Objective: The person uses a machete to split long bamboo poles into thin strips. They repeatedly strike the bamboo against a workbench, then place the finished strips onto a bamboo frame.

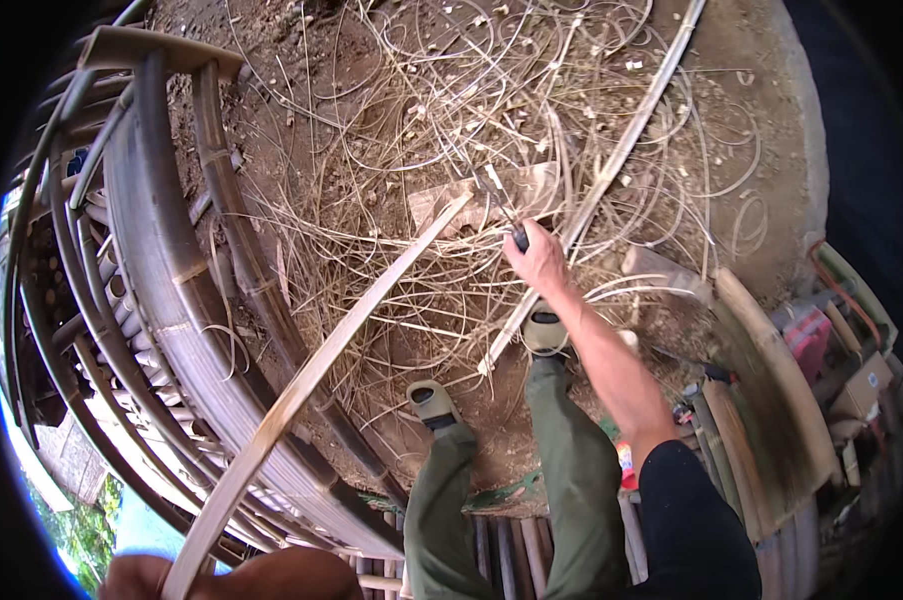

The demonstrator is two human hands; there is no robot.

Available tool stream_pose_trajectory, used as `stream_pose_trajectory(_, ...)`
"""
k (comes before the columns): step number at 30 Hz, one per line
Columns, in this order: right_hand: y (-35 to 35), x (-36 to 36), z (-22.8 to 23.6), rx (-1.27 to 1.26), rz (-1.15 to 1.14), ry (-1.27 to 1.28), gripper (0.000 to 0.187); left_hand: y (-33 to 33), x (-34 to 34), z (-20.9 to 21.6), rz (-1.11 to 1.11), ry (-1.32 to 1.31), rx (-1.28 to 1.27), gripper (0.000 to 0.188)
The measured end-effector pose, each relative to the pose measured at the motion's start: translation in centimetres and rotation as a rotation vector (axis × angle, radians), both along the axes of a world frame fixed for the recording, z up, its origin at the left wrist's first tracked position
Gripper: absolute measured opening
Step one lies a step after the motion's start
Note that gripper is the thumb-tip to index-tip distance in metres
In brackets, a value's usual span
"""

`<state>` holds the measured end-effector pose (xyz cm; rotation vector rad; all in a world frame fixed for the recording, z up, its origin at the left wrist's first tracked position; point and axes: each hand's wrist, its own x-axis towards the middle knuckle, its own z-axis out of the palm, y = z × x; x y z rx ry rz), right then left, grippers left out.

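Near left, the left hand (139, 578), partly cut off by the lower edge, grips the near end of a pale strip (321, 360); its fingertips are hidden. The strip slopes up toward the scene's middle. Near right of the legs (438, 510), a red packet (627, 466); at right, a cardboard box (861, 387) with a small blue mark, and a pinkish-red container (807, 338), contents unclear. Farther, the right hand (539, 258) makes a fist round a knife (518, 236), its blade beside the strip's far end. Beyond lie tangled shavings (451, 110).
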<state>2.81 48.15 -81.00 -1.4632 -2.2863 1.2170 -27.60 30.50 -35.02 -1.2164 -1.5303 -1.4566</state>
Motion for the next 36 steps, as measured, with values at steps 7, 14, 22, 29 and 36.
stream_pose_trajectory(7,-10.4,0.5,25.1,-1.151,-0.883,0.509,0.044,-3.8,10.1,3.1,0.118,-1.046,-0.117,0.045)
stream_pose_trajectory(14,-12.6,-3.0,47.8,-1.054,-1.003,0.617,0.052,-11.9,21.1,20.6,0.162,-1.874,0.063,0.038)
stream_pose_trajectory(22,-12.4,-1.8,59.6,-0.701,-0.834,0.629,0.038,-22.0,26.9,28.9,-0.644,-2.39,-0.444,0.05)
stream_pose_trajectory(29,-17.0,-4.3,72.4,-0.604,-0.527,0.845,0.031,-27.7,21.3,29.8,-0.592,-1.145,-1.269,0.059)
stream_pose_trajectory(36,-20.6,-3.8,83.0,0.571,0.178,0.364,0.054,-32.5,19.6,34.2,-0.83,-1.605,-0.711,0.043)
